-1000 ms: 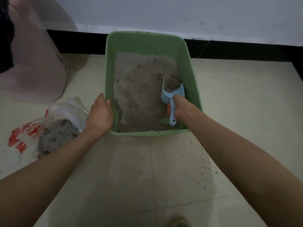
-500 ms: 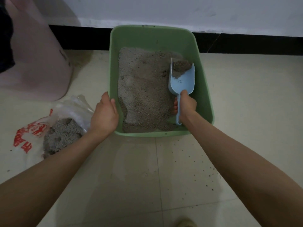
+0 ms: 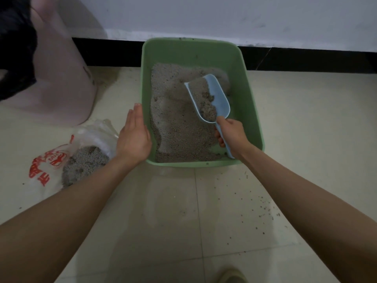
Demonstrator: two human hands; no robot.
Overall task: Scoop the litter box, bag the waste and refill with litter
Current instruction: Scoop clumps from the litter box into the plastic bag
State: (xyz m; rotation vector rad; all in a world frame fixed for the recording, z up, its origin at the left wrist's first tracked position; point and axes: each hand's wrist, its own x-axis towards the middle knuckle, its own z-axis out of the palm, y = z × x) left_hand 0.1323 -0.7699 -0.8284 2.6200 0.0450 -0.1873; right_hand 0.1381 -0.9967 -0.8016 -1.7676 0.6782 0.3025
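Note:
A green litter box stands on the tiled floor against the wall, half filled with grey-brown litter. My right hand grips the handle of a light blue scoop, which is lifted over the box's right side and loaded with litter and darker clumps. Straight-fingered, my left hand rests against the outside of the box's left wall. A clear plastic bag with red print lies on the floor to the left, holding a pile of grey litter.
A large pale pink container stands at the back left, with something dark at the frame's left edge. Loose litter grains are scattered over the tiles in front of the box on the right. A shoe tip shows at the bottom.
The scoop has dug through the far right corner and come up full of litter and clumps, tilted leftward. My left hand has loosened from the box rim, its fingers straightened.

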